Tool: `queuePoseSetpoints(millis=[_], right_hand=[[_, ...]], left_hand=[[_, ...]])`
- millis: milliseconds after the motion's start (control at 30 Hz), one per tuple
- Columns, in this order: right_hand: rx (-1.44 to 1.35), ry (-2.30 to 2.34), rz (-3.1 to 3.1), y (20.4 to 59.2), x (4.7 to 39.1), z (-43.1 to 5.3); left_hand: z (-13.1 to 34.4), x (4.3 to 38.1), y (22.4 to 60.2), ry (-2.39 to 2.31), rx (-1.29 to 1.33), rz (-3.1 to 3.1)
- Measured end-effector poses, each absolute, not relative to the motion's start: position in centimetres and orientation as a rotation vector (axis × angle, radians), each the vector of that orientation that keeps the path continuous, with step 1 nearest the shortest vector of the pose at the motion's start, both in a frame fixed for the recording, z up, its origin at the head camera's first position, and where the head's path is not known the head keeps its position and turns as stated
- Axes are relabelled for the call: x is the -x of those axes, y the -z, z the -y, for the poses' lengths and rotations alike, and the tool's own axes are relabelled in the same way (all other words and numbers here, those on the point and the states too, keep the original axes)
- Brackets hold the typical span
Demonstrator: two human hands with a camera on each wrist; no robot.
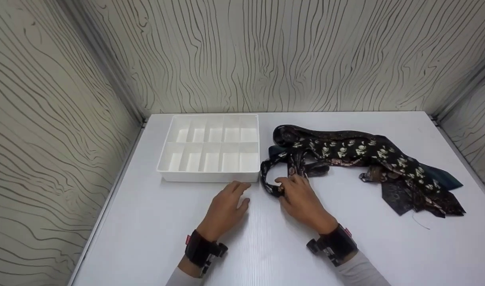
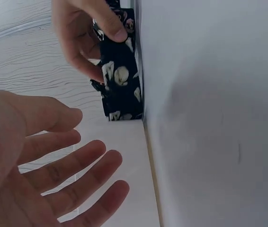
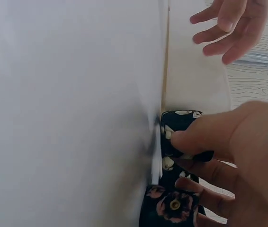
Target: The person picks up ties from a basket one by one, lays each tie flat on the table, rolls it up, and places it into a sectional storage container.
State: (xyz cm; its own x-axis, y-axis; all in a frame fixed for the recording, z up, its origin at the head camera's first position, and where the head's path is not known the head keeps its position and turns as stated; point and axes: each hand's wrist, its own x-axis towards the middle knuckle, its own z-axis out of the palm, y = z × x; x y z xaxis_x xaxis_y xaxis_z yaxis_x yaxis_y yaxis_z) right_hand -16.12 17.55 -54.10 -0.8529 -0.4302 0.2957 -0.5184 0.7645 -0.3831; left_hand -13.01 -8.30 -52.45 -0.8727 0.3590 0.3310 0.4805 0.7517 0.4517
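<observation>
A black necktie with pale flowers (image 1: pixel 346 150) lies on top of a bunch of dark ties, and its narrow part bends round in a loop at the left. My right hand (image 1: pixel 306 204) pinches this loop near its front. In the right wrist view the thumb presses on the flowered cloth (image 3: pixel 168 163), and a pink-flowered tie (image 3: pixel 174 205) lies close to the fingers. My left hand (image 1: pixel 224 204) holds nothing; its fingers are spread and loosely bent (image 2: pixel 72 175), just in front of the white box (image 1: pixel 210 177).
The white box has two rows of compartments with nothing visible inside. A dark teal tie (image 1: pixel 445 178) and brown patterned ties (image 1: pixel 397 194) spread to the right. A loose thread (image 1: pixel 419 223) lies on the white table (image 1: pixel 266 254). Wood-patterned panels (image 1: pixel 246 55) enclose the back and sides.
</observation>
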Motion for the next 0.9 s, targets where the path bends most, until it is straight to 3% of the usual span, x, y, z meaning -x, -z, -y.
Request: queuePoseSetpoints(millis=[533,900], right_hand=[[-1.054,-1.139,2.594,52.3,14.2,-15.3],[-1.026,-0.839,2.557,52.5,16.4,-16.4]], left_hand=[[5.2,13.1,53.5,1.131,0.874,2.716],[5.5,12.9,52.2,0.966,0.83,2.656]])
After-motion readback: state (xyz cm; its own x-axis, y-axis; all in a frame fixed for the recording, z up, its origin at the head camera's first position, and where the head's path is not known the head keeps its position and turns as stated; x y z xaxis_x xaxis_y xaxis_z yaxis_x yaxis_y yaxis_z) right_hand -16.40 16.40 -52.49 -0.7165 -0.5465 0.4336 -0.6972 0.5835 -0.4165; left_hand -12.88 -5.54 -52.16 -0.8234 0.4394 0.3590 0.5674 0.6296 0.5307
